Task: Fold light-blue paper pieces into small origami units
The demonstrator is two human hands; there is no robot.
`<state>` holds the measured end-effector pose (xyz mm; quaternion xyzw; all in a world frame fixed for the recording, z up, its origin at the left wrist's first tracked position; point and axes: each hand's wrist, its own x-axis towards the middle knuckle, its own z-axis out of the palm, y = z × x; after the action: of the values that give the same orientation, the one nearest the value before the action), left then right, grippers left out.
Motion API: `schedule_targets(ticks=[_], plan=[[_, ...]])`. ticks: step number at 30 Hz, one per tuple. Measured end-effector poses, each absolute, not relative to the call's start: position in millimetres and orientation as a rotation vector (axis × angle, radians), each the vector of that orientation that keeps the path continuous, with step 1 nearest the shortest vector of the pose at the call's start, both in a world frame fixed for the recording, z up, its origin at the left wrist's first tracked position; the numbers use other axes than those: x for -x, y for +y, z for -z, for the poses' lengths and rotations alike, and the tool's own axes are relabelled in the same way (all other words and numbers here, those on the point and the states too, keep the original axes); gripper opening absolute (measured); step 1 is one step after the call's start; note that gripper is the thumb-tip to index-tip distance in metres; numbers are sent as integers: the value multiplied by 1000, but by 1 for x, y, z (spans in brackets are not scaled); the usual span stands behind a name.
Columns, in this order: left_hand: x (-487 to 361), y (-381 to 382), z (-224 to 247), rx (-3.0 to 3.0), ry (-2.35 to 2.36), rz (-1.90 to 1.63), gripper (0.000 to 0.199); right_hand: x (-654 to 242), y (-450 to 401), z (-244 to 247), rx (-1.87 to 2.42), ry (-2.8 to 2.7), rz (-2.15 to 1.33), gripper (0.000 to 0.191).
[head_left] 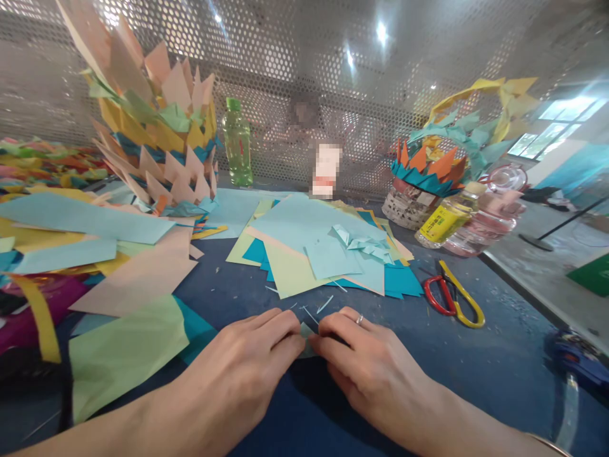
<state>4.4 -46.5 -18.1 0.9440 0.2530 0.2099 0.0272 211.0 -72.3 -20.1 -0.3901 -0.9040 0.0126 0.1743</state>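
Observation:
Between my two hands, low in the middle of the head view, is a small piece of pale green-blue paper (307, 330), mostly covered by fingers. My left hand (257, 349) pinches its left side with curled fingers. On the other side, my right hand (359, 355), with a ring on one finger, is closed on the same paper. Thin paper slivers (325, 304) lie on the table just beyond the fingertips. Farther back is a pile of coloured sheets (295, 222), with a small light blue square (328, 257) and several folded light blue pieces (366, 244) on top.
Scissors (454, 298) with red and yellow handles lie at right. Behind them stand a yellow-labelled bottle (445, 219) and folded-paper baskets (423, 171). A tall folded-paper piece (166, 139) and a green bottle (236, 143) stand back left. Loose sheets (128, 355) cover the left side.

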Motion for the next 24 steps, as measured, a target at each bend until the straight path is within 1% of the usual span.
schedule_targets(ticks=[5, 10, 16, 19, 24], plan=[[-7, -51, 15, -3014, 801, -619, 29, -210, -77, 25, 1086, -2615, 85, 19], [-11, -63, 15, -3126, 988, -668, 29, -208, -77, 26, 1070, -2623, 154, 19], [-14, -72, 16, -3258, 911, -845, 27, -205, -78, 25, 1079, -2582, 280, 17], [-13, -74, 17, -3277, 961, -846, 25, -204, -79, 24, 1073, -2563, 327, 18], [-13, -77, 21, -3272, 906, -864, 25, -203, -80, 22, 1053, -2523, 392, 24]])
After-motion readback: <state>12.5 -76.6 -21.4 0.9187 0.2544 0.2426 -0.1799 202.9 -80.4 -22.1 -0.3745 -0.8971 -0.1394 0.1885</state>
